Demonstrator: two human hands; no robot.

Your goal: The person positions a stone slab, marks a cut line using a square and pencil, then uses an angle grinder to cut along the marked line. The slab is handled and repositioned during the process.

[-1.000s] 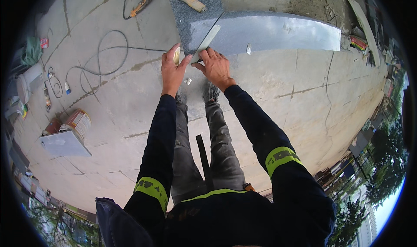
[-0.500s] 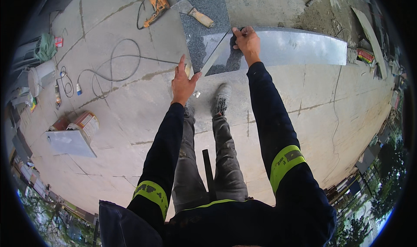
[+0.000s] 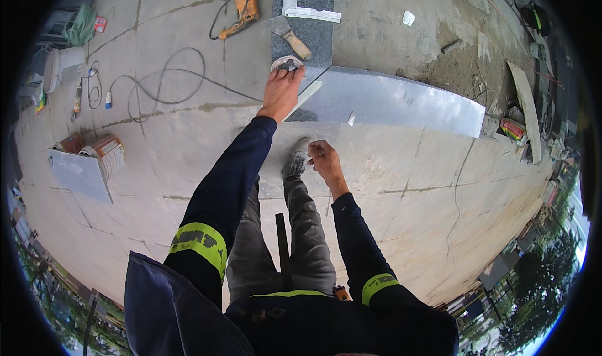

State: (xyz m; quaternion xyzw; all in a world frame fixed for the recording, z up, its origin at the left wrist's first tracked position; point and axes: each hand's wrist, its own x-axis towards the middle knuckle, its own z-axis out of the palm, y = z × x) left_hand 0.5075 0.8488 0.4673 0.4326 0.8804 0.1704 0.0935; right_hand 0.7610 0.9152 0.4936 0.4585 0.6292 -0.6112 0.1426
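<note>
My left hand (image 3: 281,93) is closed at the near rim of a white ring, which looks like a roll of tape (image 3: 286,61), over the dark speckled stone slab (image 3: 311,39). Beside its wrist, a pale strip of tape (image 3: 303,100) lies slantwise along the joint with the light grey, shiny slab (image 3: 401,102). My right hand (image 3: 326,160) is drawn back above my shoe (image 3: 295,163), fingers curled in a pinch; what they hold, if anything, is too small to tell. Ahead of the left hand rests a wooden-handled scraper (image 3: 296,44).
A metal square (image 3: 312,14) lies at the slab's far end, left of it an orange power tool (image 3: 244,8). A cable (image 3: 166,74) loops across the floor. Buckets (image 3: 106,152) with a leaning panel (image 3: 78,174) stand left. A small white scrap (image 3: 352,118) lies on the shiny slab.
My left hand has moved forward to the white ring. My right hand has let go of the strip's far end and come back toward me. The view has shifted.
</note>
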